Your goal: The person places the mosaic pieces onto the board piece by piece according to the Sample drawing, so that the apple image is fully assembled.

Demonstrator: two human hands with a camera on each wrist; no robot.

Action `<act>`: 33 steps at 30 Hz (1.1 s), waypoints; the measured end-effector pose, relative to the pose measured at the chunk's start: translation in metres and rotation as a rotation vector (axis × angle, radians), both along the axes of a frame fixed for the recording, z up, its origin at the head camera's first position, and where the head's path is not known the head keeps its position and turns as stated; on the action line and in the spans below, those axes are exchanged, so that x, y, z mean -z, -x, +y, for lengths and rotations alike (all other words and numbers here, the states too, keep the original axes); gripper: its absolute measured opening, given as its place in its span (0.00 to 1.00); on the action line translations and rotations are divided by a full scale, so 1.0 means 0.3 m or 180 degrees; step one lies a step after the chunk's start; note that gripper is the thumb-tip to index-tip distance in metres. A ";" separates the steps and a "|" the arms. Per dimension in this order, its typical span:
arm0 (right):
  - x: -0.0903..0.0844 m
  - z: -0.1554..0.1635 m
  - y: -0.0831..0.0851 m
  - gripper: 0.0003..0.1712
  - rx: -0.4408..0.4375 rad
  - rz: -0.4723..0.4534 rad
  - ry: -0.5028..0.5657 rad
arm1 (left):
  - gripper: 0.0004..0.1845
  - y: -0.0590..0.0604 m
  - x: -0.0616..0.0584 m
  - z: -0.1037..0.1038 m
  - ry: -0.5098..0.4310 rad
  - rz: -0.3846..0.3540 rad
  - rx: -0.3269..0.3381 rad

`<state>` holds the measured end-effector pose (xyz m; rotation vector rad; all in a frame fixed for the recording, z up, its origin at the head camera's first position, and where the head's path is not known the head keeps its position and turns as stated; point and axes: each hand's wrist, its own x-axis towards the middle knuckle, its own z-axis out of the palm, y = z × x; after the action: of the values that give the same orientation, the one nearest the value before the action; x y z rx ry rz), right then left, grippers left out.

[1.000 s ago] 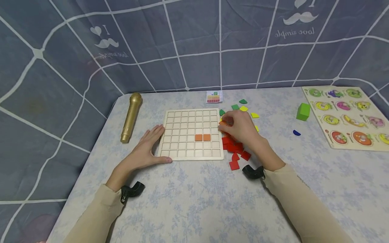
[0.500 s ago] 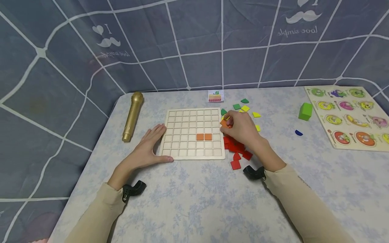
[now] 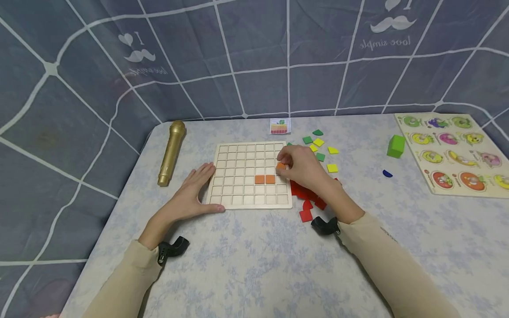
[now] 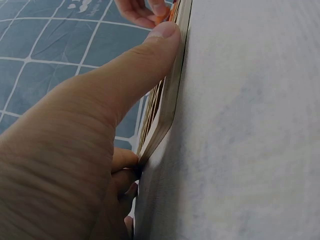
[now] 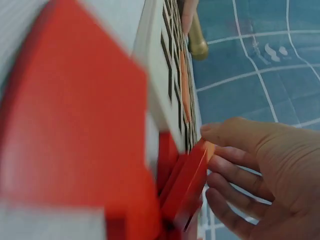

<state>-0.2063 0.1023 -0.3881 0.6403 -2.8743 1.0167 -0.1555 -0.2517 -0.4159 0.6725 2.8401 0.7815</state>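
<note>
Head view, far left of the worktop (image 3: 254,265): we see a gold microphone (image 3: 172,153) lying lengthwise, apart from everything else. Next comes our left hand (image 3: 193,194), fingers straight and flat on the cloth, thumb running along the near edge of the wooden grid board (image 3: 249,174); the left wrist view shows that thumb (image 4: 145,60) pressed against the board's rim. Two orange tiles (image 3: 264,179) sit side by side in the board's cells, toward its right side. Just above and right of them, our right hand (image 3: 304,168) hovers over the board's right edge, fingertips pinched on one orange tile (image 3: 281,166); the right wrist view shows the tile (image 5: 210,148) at the fingertips. Under that wrist lies a heap of red tiles (image 3: 307,198), touching one another beside the board. Beyond the hand, green and yellow tiles (image 3: 320,150) are scattered. Farther right stand a green cube (image 3: 396,146) and a small blue piece (image 3: 387,174), then a fruit puzzle board (image 3: 451,152) at the edge.
</note>
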 end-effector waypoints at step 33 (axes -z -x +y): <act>0.015 -0.079 0.008 0.05 -0.0290 -0.0188 0.0153 | 0.68 -0.007 0.004 -0.004 -0.0022 0.0002 -0.0009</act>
<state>-0.2088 0.0785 -0.3927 0.7567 -2.8845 1.1314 -0.1532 -0.2528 -0.4172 0.6701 2.8408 0.7921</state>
